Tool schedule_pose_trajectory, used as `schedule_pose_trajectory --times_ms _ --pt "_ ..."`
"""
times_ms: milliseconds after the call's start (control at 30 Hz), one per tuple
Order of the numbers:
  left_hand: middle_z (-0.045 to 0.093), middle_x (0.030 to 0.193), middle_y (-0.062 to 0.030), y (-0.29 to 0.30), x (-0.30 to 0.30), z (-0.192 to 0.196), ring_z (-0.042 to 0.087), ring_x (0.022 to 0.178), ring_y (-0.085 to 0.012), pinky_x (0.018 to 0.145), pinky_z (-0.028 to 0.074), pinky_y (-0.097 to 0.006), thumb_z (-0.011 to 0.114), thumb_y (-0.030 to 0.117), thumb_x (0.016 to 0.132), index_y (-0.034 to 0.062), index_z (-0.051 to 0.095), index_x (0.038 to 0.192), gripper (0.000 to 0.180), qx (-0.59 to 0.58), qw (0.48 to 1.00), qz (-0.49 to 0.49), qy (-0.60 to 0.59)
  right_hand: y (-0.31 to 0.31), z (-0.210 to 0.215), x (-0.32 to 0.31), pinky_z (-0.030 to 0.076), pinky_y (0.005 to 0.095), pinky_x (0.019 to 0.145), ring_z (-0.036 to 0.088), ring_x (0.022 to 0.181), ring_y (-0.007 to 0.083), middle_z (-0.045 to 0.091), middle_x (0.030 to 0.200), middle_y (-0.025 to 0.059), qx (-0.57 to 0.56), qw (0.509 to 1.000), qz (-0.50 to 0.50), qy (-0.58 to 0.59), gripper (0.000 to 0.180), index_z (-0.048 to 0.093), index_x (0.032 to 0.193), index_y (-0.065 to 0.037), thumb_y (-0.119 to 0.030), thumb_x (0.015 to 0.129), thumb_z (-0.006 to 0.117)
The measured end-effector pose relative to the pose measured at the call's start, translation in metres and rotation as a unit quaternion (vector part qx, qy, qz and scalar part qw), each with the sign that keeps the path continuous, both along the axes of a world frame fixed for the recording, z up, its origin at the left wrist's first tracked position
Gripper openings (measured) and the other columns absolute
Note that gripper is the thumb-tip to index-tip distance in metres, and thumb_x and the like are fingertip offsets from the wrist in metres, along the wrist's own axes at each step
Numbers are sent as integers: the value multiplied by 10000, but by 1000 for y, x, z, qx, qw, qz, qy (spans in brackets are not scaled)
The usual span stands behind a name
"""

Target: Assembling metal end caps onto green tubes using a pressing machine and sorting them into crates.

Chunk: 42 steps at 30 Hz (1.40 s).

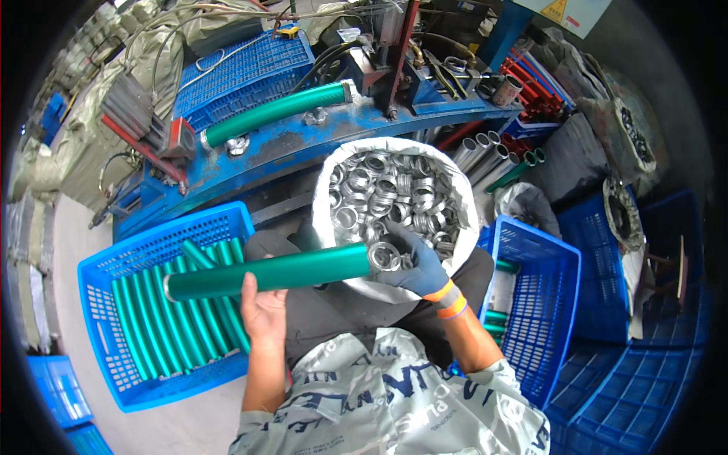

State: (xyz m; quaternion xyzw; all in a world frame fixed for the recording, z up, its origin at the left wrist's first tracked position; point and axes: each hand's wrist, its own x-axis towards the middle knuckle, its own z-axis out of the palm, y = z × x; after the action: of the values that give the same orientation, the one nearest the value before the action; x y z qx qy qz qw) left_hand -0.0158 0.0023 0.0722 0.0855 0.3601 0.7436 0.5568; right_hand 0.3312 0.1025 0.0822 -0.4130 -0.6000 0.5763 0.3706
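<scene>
My bare left hand (263,309) holds a long green metal tube (303,271) from below, fingers around its middle. The tube lies nearly level across my lap, its left end showing a silver rim. At its right end, my right hand (422,267), in a dark glove with an orange cuff, grips a silver metal ring (384,256) against or very close to the tube's mouth; whether the ring is seated cannot be told. Just beyond, an open white sack (321,208) between my knees is full of similar silver rings (383,186).
To the left, a blue crate (243,220) holds several green tubes (163,318). Another blue crate (565,262) stands at my right. Ahead runs a blue metal bench (296,148) bearing another green tube (277,114) between end fixtures. Bare silver tubes (485,155) lean right of the sack.
</scene>
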Motion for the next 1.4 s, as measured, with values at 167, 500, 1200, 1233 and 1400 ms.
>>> schedule_pose_trajectory --times_ms 167,500,1200,1233,1400 --pt "731 1535 -182 4 18 5 721 1398 -320 1144 617 -510 752 330 1135 125 701 1486 410 2 1000 -19 22 -11 -9 -1 500 426 1250 660 1405 246 669 1553 139 6 986 24 167 1300 258 1856 -69 55 795 999" --pt "735 1506 -194 1 15 7 742 1356 -314 1075 660 -507 809 264 1085 121 706 1457 412 9 995 -10 100 -24 -25 -20 603 328 1073 744 1210 152 790 1356 94 -177 960 -60 210 645 590 1667 40 -12 1044 747" --pt "624 1600 -215 55 15 57 621 1474 -381 1204 528 -574 784 591 1075 103 470 1695 850 176 969 -19 175 -11 -65 -40 550 350 548 728 714 225 813 1067 117 -249 928 -126 247 680 642 1606 -35 -507 1119 692" --pt "602 1622 -214 63 10 88 623 1458 -383 1196 535 -576 742 672 1074 97 462 1709 901 216 966 12 138 -16 -77 -37 539 400 547 725 732 257 816 1049 110 -276 912 -160 259 704 686 1555 -10 -559 1114 655" --pt "653 1482 -184 76 -46 162 677 1292 -343 1113 580 -544 653 780 1073 66 517 1672 942 290 945 111 106 -31 -88 -32 497 351 493 690 600 239 795 961 123 -292 894 -171 292 666 725 1407 -31 -605 1070 716"
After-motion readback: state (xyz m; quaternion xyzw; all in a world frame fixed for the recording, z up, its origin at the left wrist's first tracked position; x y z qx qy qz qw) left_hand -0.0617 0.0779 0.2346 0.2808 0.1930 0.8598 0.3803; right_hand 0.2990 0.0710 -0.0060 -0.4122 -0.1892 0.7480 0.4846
